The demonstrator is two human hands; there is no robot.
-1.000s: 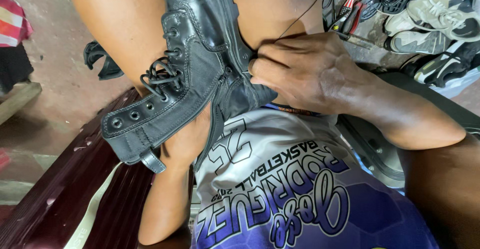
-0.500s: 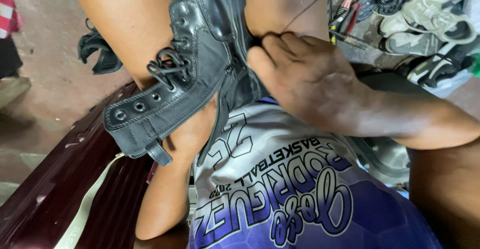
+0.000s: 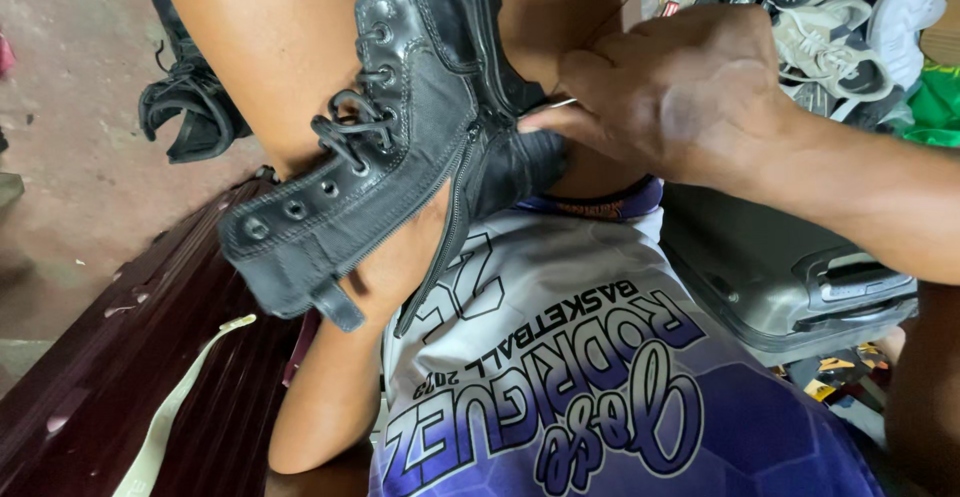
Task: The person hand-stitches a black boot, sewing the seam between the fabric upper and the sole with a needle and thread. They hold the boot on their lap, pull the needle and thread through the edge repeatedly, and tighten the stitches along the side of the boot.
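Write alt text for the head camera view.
A right hand pushes a needle into the side of a black lace-up boot; the left hand sits inside it. A second black boot lies on the floor, shoes piled to the right.

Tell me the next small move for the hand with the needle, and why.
Probably draw the needle through and away from the boot. The right hand pinches it at the zipper seam, its tip against the leather, while the left hand props the boot from inside.
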